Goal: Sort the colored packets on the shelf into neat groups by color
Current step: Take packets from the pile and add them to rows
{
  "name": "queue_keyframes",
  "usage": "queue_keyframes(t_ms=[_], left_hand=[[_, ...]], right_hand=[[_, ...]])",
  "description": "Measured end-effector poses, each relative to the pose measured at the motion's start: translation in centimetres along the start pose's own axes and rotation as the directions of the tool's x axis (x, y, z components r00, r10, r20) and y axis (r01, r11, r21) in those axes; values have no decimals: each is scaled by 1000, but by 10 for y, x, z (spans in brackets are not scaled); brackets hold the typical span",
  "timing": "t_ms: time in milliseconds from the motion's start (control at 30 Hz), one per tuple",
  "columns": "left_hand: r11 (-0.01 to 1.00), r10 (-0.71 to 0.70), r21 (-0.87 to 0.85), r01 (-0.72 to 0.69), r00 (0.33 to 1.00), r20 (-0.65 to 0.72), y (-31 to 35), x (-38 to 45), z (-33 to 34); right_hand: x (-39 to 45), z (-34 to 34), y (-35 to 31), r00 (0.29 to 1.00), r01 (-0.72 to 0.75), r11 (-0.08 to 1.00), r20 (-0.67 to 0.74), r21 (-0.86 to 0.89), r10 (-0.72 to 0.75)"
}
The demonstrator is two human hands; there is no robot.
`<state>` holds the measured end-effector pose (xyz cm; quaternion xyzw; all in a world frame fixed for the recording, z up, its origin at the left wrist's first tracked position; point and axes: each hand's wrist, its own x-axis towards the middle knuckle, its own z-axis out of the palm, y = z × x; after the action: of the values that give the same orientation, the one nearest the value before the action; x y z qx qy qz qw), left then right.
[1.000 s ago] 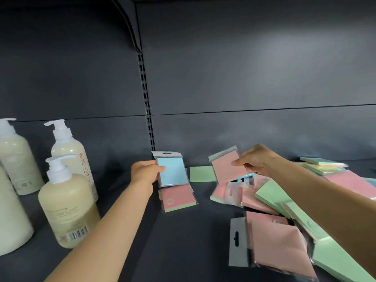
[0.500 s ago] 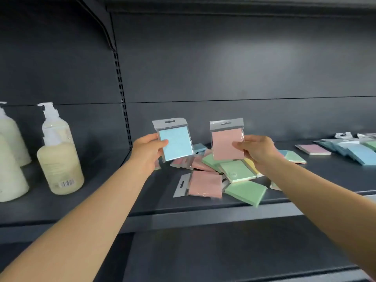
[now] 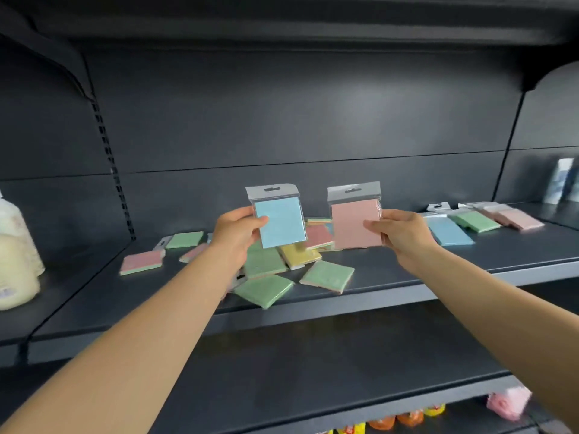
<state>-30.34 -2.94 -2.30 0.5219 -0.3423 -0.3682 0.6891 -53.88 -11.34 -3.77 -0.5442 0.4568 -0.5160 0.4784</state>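
The left hand [image 3: 233, 233] held a blue packet [image 3: 279, 221] upright above the shelf [image 3: 407, 270]. The right hand [image 3: 404, 234] pinched a pink packet [image 3: 355, 219] beside it, over scattered green packets [image 3: 327, 275].

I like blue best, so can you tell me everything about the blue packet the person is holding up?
The blue packet is a flat square pad of pale blue paper sealed in clear, shiny wrap. On top sits a grey header tab with a slot for hanging. It is held upright, slightly tilted, in the air above the shelf. The left hand pinches its left edge, thumb on the front. It touches nothing else, and the pink packet is beside it, apart.
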Motion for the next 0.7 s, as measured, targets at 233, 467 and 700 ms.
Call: queue_keyframes(t_ms=[233, 467, 700], left_hand=[[998, -27, -64, 25, 999, -27, -29, -5, 121], [997, -5, -81, 3, 1000, -22, -62, -8, 210], [999, -40, -23, 41, 999, 5, -84, -5, 278]], right_hand=[[46, -109, 0, 999, 31, 999, 28, -17, -31], [87, -195, 14, 998, 46, 999, 39, 3, -46], [113, -265, 33, 1000, 24, 999, -14, -26, -24]])
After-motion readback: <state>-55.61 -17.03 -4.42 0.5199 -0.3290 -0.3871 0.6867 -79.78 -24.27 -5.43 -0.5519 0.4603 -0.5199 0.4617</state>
